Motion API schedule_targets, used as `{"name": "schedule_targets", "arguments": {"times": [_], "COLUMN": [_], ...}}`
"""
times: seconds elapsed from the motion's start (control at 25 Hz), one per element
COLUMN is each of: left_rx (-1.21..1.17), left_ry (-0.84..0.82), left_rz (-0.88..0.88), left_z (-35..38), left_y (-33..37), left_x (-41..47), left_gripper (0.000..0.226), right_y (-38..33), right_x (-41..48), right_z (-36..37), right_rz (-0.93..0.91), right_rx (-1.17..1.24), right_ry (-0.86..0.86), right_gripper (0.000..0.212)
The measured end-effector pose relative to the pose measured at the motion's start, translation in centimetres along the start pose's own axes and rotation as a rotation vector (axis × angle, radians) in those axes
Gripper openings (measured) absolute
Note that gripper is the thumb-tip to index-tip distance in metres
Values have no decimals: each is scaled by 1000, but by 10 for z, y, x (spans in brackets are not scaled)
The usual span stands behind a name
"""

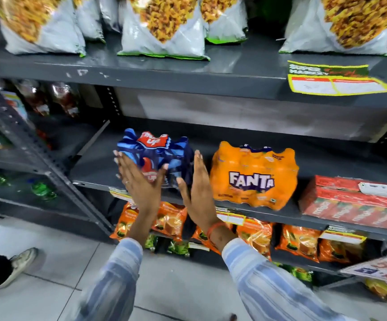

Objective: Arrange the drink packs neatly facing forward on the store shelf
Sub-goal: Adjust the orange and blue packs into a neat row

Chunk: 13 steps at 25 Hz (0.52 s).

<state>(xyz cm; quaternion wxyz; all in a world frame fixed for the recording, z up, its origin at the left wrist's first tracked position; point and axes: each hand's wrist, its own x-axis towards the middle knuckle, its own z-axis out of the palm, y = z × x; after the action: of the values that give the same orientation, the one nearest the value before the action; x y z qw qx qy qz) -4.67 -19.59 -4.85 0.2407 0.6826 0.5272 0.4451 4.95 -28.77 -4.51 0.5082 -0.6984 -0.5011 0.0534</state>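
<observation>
Two flat-open hands (pixel 141 181) (pixel 198 188) flank one blue pack (pixel 157 156) (one Fanta pack (pixel 254 176) beside).

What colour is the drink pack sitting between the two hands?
Dark blue with lighter blue streaks and a red logo: the Thums Up pack, seen in the head view.

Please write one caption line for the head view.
Both open hands square the blue Thums Up pack beside the Fanta pack.

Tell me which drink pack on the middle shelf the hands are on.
The blue pack, leftmost on that shelf. The left hand and right hand flank it, open-palmed. The orange pack and red pack stand untouched to its right.
</observation>
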Motion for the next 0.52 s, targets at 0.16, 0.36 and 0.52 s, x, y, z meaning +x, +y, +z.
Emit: {"name": "schedule_targets", "arguments": {"times": [0.16,0.36,0.52], "left_rx": [-84,-200,-171], "left_ry": [-193,-257,-235], "left_rz": [-209,-185,-173], "left_z": [-23,-17,-15], "left_y": [-36,-48,-52], "left_x": [51,54,56], "left_gripper": [116,120,120], "right_y": [10,7,9], "right_x": [12,12,12], "right_z": [35,46,47], "right_rz": [261,266,277], "right_rx": [115,177,166], "right_ry": [-82,-28,-31], "right_gripper": [67,70,67]}}
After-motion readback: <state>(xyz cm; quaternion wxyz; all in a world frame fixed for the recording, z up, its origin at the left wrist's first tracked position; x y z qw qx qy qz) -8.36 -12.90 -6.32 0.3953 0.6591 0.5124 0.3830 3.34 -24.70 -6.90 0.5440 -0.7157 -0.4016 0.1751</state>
